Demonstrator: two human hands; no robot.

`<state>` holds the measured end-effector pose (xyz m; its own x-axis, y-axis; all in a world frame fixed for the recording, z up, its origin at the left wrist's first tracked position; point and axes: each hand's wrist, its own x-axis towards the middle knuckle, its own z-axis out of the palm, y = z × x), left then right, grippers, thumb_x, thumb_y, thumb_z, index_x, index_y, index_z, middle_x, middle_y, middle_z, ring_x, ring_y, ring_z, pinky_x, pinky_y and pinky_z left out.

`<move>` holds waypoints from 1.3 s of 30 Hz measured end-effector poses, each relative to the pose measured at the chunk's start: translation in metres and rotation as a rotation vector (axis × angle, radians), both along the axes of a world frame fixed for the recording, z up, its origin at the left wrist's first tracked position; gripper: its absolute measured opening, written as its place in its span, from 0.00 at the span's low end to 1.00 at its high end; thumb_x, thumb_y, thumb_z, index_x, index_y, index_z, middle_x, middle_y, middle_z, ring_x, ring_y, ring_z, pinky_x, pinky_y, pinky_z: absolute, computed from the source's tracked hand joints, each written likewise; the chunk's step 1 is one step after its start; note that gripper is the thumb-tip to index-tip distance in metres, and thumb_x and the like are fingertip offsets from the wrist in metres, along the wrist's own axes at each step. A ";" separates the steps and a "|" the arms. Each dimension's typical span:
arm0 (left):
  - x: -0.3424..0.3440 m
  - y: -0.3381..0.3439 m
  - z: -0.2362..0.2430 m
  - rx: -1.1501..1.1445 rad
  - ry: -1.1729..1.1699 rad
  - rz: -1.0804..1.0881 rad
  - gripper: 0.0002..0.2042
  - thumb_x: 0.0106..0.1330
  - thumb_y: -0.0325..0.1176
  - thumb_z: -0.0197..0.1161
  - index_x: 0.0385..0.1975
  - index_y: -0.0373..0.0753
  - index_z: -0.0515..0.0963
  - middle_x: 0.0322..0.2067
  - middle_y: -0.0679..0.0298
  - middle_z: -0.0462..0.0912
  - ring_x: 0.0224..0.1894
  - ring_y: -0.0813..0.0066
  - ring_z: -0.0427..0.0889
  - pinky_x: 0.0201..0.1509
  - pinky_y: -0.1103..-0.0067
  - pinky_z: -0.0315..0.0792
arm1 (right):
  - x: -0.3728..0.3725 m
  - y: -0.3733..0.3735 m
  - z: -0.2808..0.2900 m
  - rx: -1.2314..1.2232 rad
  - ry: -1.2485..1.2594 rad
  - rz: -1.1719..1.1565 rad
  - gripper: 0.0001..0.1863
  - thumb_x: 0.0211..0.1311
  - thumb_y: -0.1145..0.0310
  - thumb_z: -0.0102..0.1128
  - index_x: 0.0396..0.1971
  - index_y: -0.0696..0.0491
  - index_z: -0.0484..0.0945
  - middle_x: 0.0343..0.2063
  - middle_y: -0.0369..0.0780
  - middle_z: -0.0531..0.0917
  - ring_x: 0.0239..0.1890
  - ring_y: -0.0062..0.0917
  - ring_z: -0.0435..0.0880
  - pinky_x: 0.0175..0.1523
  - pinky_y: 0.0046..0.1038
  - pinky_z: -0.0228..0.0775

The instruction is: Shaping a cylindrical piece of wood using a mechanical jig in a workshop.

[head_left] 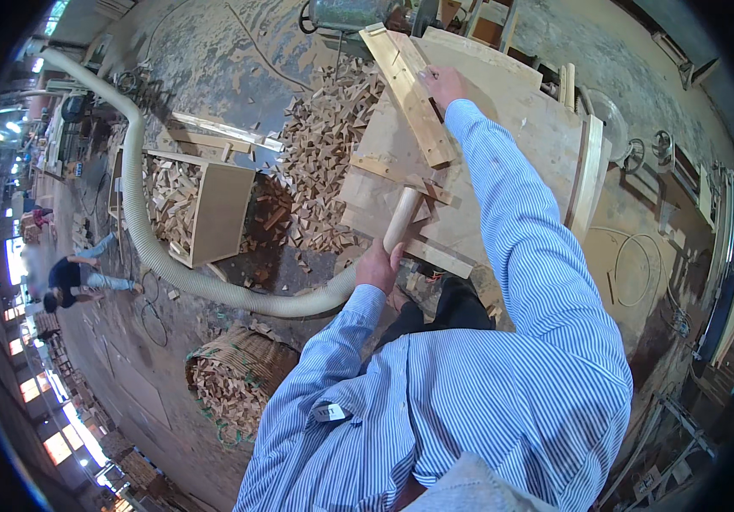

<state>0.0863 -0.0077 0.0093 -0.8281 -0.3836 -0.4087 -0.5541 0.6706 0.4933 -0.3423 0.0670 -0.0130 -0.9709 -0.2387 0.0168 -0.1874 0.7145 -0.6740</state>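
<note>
My left hand (378, 266) is wrapped round a pale round tube or handle (401, 218), whose far end meets a short wooden strip (429, 189) on the worktable (503, 162). Whether the tube joins the cream ribbed hose (256, 300) behind that hand is hidden. Farther off, my right hand (444, 86) is closed at the right edge of a long wooden board (410, 98), which lies slantwise over the table. The fingertips press on the wood. Another wooden strip (377, 168) lies at the table's left edge, below the board's near end.
A big heap of small wooden offcuts (324, 154) lies left of the table. Beyond it stand a wooden box (222, 213) of offcuts and a wicker basket (256, 354) of more. A green motor (346, 13) sits at the far end. A person (72, 277) is far left.
</note>
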 end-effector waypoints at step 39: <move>-0.051 0.010 0.002 -0.059 0.022 0.006 0.23 0.75 0.55 0.55 0.45 0.35 0.71 0.35 0.37 0.84 0.39 0.35 0.84 0.43 0.49 0.75 | -0.007 0.041 0.002 0.014 0.082 -0.052 0.18 0.65 0.52 0.64 0.43 0.51 0.89 0.38 0.49 0.88 0.44 0.46 0.86 0.54 0.44 0.75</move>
